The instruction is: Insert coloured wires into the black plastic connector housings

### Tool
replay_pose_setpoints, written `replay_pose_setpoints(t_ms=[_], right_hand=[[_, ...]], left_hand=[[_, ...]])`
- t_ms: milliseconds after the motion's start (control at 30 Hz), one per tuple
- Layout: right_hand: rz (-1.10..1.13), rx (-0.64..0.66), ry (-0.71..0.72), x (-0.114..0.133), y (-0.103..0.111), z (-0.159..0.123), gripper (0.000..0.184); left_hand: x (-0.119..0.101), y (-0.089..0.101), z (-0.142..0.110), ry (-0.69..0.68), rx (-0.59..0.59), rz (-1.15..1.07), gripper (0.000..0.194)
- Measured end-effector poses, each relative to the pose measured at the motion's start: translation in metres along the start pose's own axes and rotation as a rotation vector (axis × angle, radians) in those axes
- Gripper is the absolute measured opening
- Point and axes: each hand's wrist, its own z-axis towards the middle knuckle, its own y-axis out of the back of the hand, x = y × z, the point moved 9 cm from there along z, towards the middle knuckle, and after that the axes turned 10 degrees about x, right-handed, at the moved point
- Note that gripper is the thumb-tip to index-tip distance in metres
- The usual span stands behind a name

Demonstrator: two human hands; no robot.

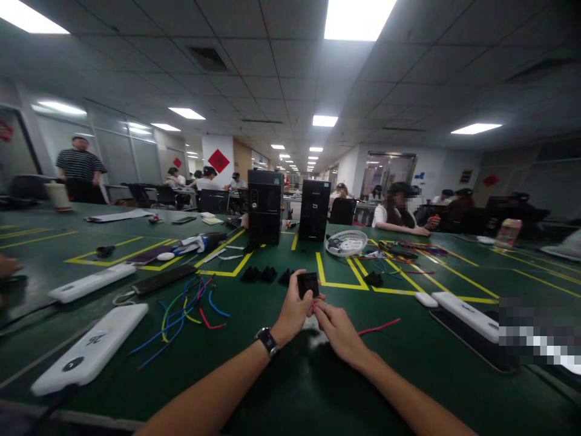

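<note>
My left hand [294,312] grips a small black block [308,284] between thumb and fingers, raised just above the green table [281,387]. A watch sits on that wrist. My right hand [338,330] is closed right beside it, fingertips pinching the near end of a red wire [379,327] that trails to the right on the table. Three more small black blocks [265,275] lie in a row just beyond my hands, and another black block [373,279] lies to the right.
A bundle of coloured wires [188,309] lies left of my hands, with white flat devices [91,351] near it and another white device [469,315] at right. Two black computer towers [265,206] and a white basket [346,242] stand further back. Other people sit beyond.
</note>
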Motion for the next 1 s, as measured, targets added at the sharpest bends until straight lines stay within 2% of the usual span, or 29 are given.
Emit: replay_pose_setpoints(t_ms=[67,133,200,267,367,500,600,733,867,1000], right_hand=[[0.004,0.017,-0.025,-0.001,0.001,-0.001,0.037],[-0.015,0.036,-0.059,-0.005,0.004,0.0,0.039],[-0.026,0.086,-0.069,-0.008,0.006,0.003,0.04],[-0.014,0.142,-0.082,-0.009,0.009,0.008,0.04],[0.037,0.178,-0.131,-0.007,0.013,0.019,0.041],[-0.024,0.109,-0.142,-0.001,0.009,0.039,0.04],[-0.146,0.052,-0.084,0.003,0.001,0.052,0.039],[-0.252,0.022,-0.044,0.009,-0.001,0.059,0.037],[-0.322,-0.042,-0.033,0.016,0.002,0.053,0.038],[-0.363,-0.083,-0.044,0.008,-0.012,0.042,0.037]], left_hand=[[-0.002,0.001,0.0,0.001,0.0,-0.023,0.048],[-0.005,-0.001,0.004,0.0,0.058,-0.059,0.049],[-0.012,0.001,0.011,-0.022,0.081,-0.1,0.04],[-0.018,0.01,0.021,-0.051,0.013,-0.142,0.031],[-0.016,0.021,0.037,-0.032,-0.118,-0.198,0.039],[-0.01,0.034,0.046,-0.034,-0.222,-0.187,0.039],[-0.004,0.054,0.04,-0.026,-0.284,-0.14,0.035],[0.004,0.072,0.034,0.017,-0.313,-0.118,0.042],[0.007,0.07,0.036,0.029,-0.337,-0.17,0.044],[0.014,0.062,0.034,0.049,-0.412,-0.242,0.039]])
